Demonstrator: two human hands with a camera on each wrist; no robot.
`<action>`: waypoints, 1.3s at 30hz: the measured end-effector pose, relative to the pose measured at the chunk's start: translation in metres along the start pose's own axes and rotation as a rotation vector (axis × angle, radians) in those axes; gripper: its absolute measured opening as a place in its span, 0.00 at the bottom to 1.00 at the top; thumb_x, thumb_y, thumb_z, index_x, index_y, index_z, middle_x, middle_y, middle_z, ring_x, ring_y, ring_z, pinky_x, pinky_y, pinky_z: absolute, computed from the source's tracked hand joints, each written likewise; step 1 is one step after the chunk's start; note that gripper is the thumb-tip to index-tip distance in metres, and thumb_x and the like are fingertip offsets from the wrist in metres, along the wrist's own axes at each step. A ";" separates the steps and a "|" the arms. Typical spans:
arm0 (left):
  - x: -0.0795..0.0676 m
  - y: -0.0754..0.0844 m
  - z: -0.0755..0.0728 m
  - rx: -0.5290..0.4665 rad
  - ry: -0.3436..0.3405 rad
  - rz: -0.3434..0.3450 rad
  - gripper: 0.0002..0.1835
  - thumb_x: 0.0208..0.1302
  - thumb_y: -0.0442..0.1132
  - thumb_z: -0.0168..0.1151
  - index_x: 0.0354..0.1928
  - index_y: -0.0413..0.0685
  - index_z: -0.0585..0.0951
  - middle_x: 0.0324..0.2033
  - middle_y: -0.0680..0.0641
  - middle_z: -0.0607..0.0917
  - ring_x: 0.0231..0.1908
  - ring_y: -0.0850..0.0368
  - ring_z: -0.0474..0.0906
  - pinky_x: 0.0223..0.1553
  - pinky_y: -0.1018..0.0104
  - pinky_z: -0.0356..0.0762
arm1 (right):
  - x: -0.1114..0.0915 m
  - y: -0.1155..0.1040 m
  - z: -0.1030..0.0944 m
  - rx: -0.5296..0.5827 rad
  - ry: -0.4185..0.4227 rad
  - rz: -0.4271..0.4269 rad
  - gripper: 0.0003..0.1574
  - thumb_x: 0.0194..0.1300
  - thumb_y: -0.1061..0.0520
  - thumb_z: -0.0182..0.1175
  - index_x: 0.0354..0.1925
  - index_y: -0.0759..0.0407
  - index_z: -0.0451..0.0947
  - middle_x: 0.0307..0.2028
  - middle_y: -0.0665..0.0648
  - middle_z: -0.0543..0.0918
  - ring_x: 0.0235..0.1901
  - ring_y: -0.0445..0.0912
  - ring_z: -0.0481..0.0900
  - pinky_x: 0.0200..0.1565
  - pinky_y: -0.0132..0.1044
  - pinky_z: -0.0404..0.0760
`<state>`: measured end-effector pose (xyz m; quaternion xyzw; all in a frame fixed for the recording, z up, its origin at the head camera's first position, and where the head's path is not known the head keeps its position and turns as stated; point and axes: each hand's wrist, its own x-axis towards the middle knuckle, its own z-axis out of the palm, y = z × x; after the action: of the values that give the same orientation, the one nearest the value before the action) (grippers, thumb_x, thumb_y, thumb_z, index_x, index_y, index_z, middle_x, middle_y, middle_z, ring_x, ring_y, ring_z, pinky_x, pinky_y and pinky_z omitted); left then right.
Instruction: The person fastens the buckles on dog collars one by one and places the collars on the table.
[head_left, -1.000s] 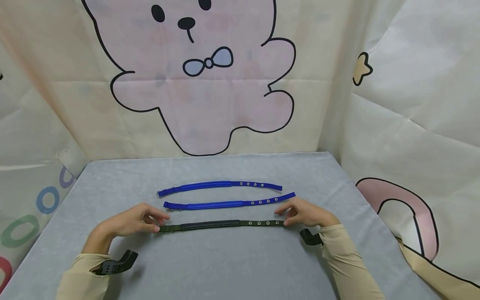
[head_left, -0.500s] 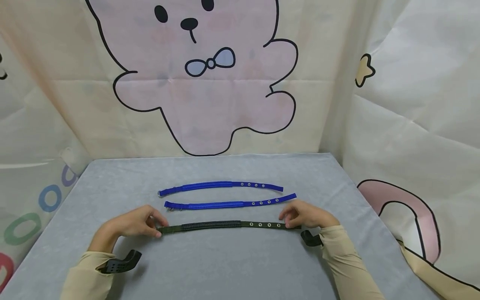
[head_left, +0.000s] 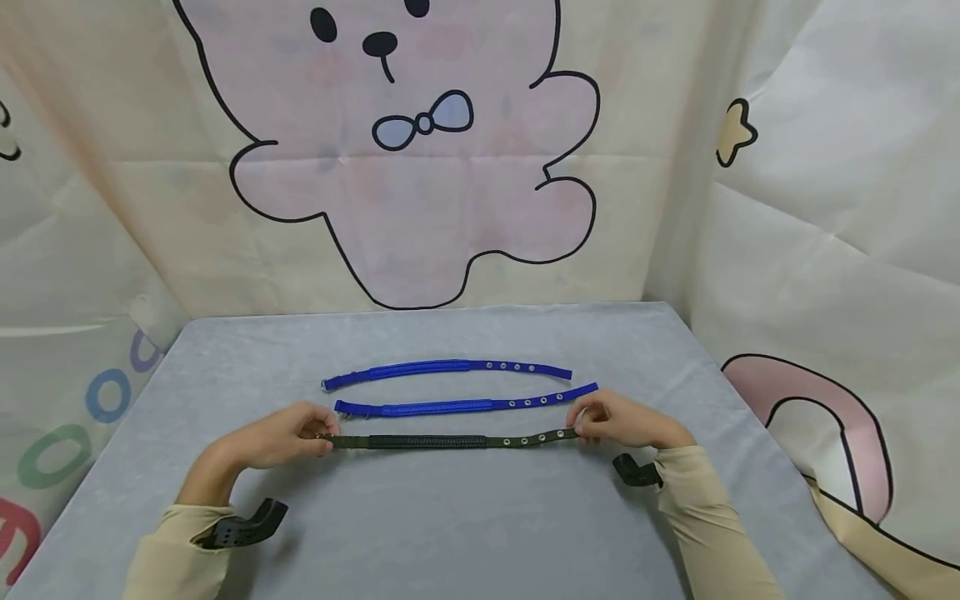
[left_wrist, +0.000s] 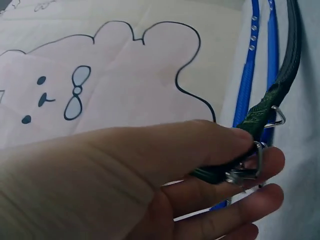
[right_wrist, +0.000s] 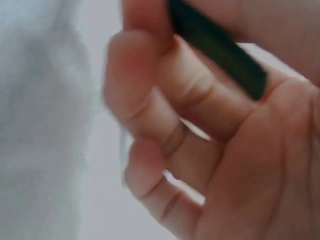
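A dark green collar with a padded middle and eyelets towards its right end is stretched between both hands. My left hand pinches its buckle end between thumb and fingers. In the left wrist view, the metal buckle shows by the fingertips, with a metal ring further along the strap. My right hand pinches the eyelet end, and the strap tip shows across the palm in the blurred right wrist view. Beyond it lie two blue collars, a nearer one and a farther one.
A grey cloth-covered table carries everything. Behind it hangs a cream curtain with a pink bear print. More printed cloth hangs along the right side. Each wrist wears a black camera mount.
Both hands have shifted the green collar slightly away from me, towards the blue collars, and it now appears raised. The right fingers first slid inward along the strap end. The blue collars stay put.
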<state>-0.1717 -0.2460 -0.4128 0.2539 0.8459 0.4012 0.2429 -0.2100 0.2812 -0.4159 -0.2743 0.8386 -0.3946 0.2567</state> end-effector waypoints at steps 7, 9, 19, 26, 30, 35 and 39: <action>0.002 0.020 -0.003 -0.015 0.066 -0.008 0.12 0.74 0.31 0.50 0.53 0.36 0.79 0.32 0.41 0.85 0.34 0.58 0.79 0.34 0.62 0.76 | 0.001 0.000 -0.005 0.042 0.288 -0.059 0.12 0.77 0.58 0.55 0.43 0.65 0.82 0.29 0.65 0.81 0.27 0.47 0.78 0.33 0.37 0.76; 0.001 0.023 -0.004 -0.012 0.078 0.000 0.13 0.75 0.31 0.49 0.54 0.37 0.79 0.32 0.42 0.85 0.34 0.57 0.79 0.34 0.62 0.76 | 0.002 -0.001 -0.004 0.059 0.357 -0.069 0.12 0.76 0.57 0.56 0.44 0.64 0.82 0.30 0.64 0.81 0.28 0.51 0.79 0.35 0.38 0.77; -0.007 0.035 -0.009 -0.008 0.206 0.009 0.10 0.73 0.37 0.60 0.50 0.42 0.81 0.35 0.41 0.84 0.33 0.59 0.78 0.32 0.65 0.74 | 0.010 -0.020 -0.002 0.156 0.396 -0.124 0.12 0.72 0.58 0.61 0.51 0.62 0.80 0.34 0.55 0.84 0.33 0.46 0.83 0.45 0.39 0.83; -0.009 0.035 -0.005 0.003 0.344 0.042 0.07 0.69 0.39 0.66 0.46 0.47 0.83 0.36 0.45 0.82 0.26 0.61 0.71 0.27 0.67 0.71 | 0.012 -0.030 0.001 0.219 0.470 -0.187 0.15 0.72 0.62 0.60 0.52 0.71 0.80 0.36 0.46 0.86 0.32 0.40 0.80 0.40 0.32 0.81; -0.009 0.036 -0.005 -0.012 0.359 0.044 0.08 0.67 0.39 0.68 0.45 0.46 0.83 0.31 0.48 0.80 0.24 0.64 0.67 0.25 0.67 0.68 | 0.013 -0.034 0.009 0.237 0.514 -0.222 0.15 0.72 0.63 0.60 0.52 0.74 0.80 0.39 0.42 0.87 0.32 0.38 0.80 0.38 0.31 0.81; -0.008 0.036 -0.005 -0.038 0.349 0.055 0.10 0.66 0.37 0.68 0.47 0.44 0.84 0.27 0.50 0.76 0.24 0.64 0.67 0.24 0.67 0.67 | 0.015 -0.038 0.018 0.202 0.507 -0.219 0.14 0.72 0.62 0.61 0.52 0.68 0.82 0.34 0.44 0.85 0.31 0.39 0.80 0.37 0.31 0.80; -0.006 0.036 -0.005 -0.065 0.335 0.073 0.12 0.68 0.36 0.66 0.50 0.40 0.83 0.26 0.51 0.76 0.25 0.64 0.68 0.25 0.66 0.67 | 0.018 -0.041 0.022 0.172 0.491 -0.221 0.13 0.71 0.63 0.61 0.51 0.67 0.83 0.28 0.51 0.82 0.28 0.40 0.78 0.37 0.33 0.78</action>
<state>-0.1614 -0.2327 -0.3797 0.2062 0.8514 0.4735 0.0917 -0.1981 0.2359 -0.3993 -0.2374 0.8042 -0.5443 0.0237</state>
